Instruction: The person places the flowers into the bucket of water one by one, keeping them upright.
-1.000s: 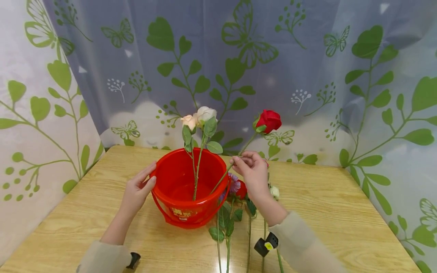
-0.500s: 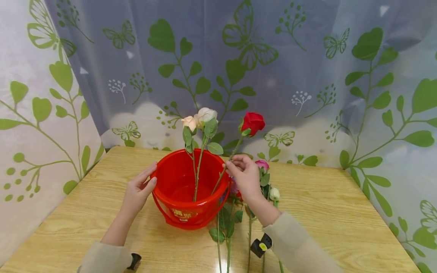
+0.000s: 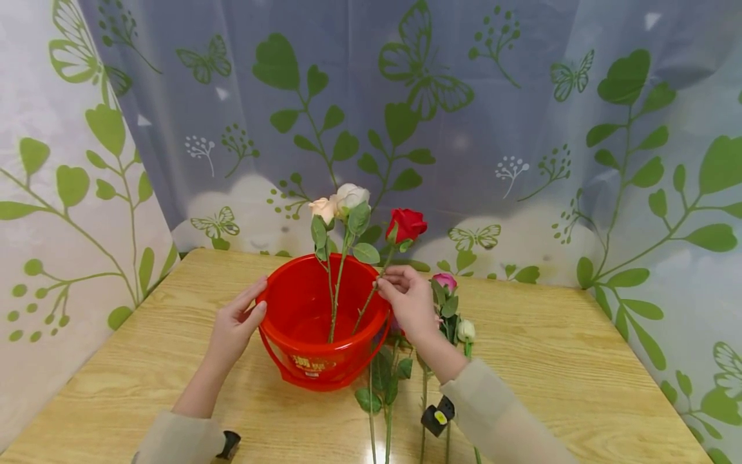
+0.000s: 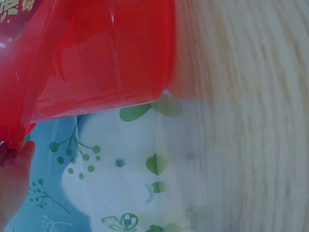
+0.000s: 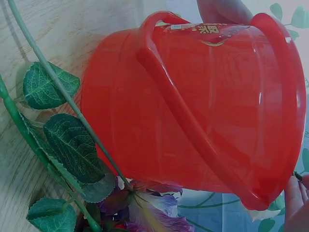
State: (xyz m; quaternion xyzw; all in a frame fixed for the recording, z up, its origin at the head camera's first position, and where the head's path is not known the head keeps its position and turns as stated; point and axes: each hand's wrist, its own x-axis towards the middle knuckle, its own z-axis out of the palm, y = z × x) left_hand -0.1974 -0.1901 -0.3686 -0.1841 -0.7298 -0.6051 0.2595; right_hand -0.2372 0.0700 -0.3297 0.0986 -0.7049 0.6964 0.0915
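Observation:
My right hand (image 3: 408,306) pinches the stem of a red rose (image 3: 408,225) over the right side of a red bucket (image 3: 315,357). The lower stem reaches down inside the bucket. With its fingers mostly straight, my left hand (image 3: 232,325) touches the outside of the bucket's rim at the left. In the left wrist view only part of that left hand (image 4: 14,174) shows at the rim. A cream rose (image 3: 323,209) and a white flower (image 3: 351,197) stand in the bucket, leaning on each other. Only fingertips of the right hand (image 5: 295,200) appear in the right wrist view.
Several flowers lie on the wooden table (image 3: 539,361) right of the bucket, among them a pink one (image 3: 445,281), a white bud (image 3: 466,330) and a purple one (image 5: 159,210). The bucket's handle (image 5: 186,118) hangs down its side. A patterned curtain (image 3: 452,148) stands behind.
My right hand has moved left with the red rose, bringing its bloom lower and nearer the two pale flowers. My left hand has stayed at the rim.

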